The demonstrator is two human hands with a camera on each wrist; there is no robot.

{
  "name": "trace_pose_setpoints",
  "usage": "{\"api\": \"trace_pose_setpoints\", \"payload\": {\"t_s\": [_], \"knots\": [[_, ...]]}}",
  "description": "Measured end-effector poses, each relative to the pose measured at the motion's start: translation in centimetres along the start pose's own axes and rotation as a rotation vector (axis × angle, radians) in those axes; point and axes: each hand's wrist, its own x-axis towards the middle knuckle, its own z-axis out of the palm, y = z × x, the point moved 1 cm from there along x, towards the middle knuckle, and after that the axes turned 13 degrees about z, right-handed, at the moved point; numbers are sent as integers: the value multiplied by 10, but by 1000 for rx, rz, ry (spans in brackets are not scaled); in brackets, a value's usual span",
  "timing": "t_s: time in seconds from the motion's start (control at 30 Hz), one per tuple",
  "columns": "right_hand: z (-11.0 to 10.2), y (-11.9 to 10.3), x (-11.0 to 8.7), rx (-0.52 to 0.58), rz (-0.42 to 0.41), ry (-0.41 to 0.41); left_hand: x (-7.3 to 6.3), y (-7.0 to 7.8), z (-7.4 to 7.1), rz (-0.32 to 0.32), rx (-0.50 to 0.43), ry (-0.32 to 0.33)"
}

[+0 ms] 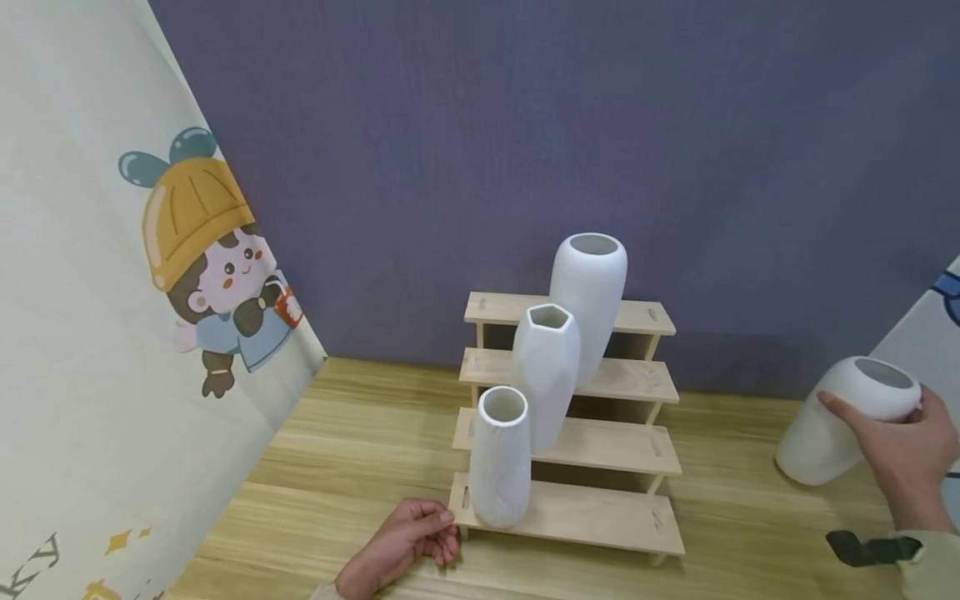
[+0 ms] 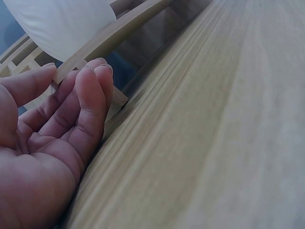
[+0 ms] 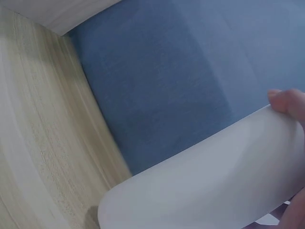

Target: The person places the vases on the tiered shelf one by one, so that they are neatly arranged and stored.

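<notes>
My right hand (image 1: 911, 446) grips a white vase (image 1: 828, 425) near its mouth, at the right of the table. The vase leans a little, and its smooth side (image 3: 200, 176) fills the lower part of the right wrist view. At the front left corner of a stepped wooden stand (image 1: 600, 512), my left hand (image 1: 408, 537) pinches the end of the lowest board between thumb and curled fingers. A slim white vase (image 1: 501, 467) stands on that board's left end. Behind it rise a faceted vase (image 1: 546, 375) with a five-sided mouth and a tall rounded vase (image 1: 592, 292), each on a higher step.
The stand sits on a wood-grain table (image 1: 322, 450) in front of a dark blue backdrop (image 1: 480, 150). At the left rises a pale panel (image 1: 67, 275) with a cartoon figure (image 1: 225, 267) in a yellow hat. Another pale panel (image 1: 918, 333) borders the right side.
</notes>
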Motion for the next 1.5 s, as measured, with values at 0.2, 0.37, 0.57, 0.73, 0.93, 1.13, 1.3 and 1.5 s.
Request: {"api": "trace_pose_setpoints", "payload": {"t_s": [0.2, 0.37, 0.57, 0.73, 0.93, 1.13, 1.3, 1.5], "knots": [[-3, 1, -11, 2, -25, 11, -1, 0, -1, 2, 2, 8], [-8, 3, -16, 28, -49, -3, -1, 0, 0, 0, 1, 10], [-12, 4, -22, 7, -43, -29, -1, 0, 1, 31, -5, 0], [-19, 4, -29, -26, -49, -29, 0, 0, 2, 25, -5, -1], [-24, 7, -38, 10, -100, -41, 0, 1, 2, 17, -3, 4], [-30, 10, -44, 22, -155, -82, 0, 1, 2, 14, -4, 4], [-35, 14, -53, 99, -209, -138, 0, 2, 2, 16, -4, 1], [-38, 17, -64, 175, -192, -162, 0, 2, 2, 18, -14, -1]]}}
